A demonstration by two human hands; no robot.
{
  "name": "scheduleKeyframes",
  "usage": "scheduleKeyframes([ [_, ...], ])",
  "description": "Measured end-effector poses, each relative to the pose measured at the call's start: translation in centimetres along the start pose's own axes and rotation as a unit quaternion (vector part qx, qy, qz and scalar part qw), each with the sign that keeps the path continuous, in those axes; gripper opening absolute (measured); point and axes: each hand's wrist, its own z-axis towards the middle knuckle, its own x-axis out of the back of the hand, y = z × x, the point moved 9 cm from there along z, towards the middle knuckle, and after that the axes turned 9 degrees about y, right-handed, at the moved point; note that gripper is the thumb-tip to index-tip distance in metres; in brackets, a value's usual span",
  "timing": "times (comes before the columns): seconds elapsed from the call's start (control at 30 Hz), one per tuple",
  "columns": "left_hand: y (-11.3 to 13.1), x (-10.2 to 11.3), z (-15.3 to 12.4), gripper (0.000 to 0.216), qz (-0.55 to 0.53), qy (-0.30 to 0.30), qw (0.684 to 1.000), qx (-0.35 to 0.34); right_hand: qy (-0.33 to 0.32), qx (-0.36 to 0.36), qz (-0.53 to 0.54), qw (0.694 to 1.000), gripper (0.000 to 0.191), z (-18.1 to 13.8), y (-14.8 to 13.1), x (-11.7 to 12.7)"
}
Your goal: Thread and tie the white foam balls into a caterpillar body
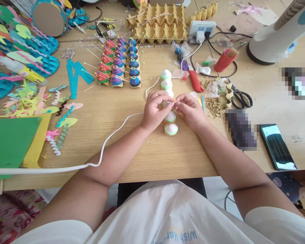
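My left hand (156, 107) and my right hand (190, 109) meet fingertip to fingertip over a row of egg-carton cups. Pinched between them is a small yellow piece (175, 101), perhaps modelling clay but too small to be sure. Below my hands runs the row of white-topped cups with pale green rims; the nearest cup (171, 129) and the farthest cup (165, 74) show fully, while my fingers partly hide those in the middle. A blue stick tool (202, 103) lies just right of my right hand.
Painted cups (117, 80) with pins stand in three rows at back left, before yellow egg trays (162, 22). A white cable (109, 135) crosses by my left arm. Scissors (241, 96), a red clay packet (195, 81), a phone (278, 146) and a power strip (202, 28) are rightward.
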Motion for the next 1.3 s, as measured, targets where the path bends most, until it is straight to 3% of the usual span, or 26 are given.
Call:
scheduleKeyframes([
  [0.67,0.2,0.0,0.0,0.016,-0.009,0.000,1.000,0.005,-0.001,0.014,0.006,1.000,0.029,0.1,0.1,0.1],
  [1.3,-0.9,0.3,-0.2,0.034,-0.028,0.027,0.998,0.052,0.007,0.015,-0.016,1.000,0.044,-0.1,-0.5,-0.1],
])
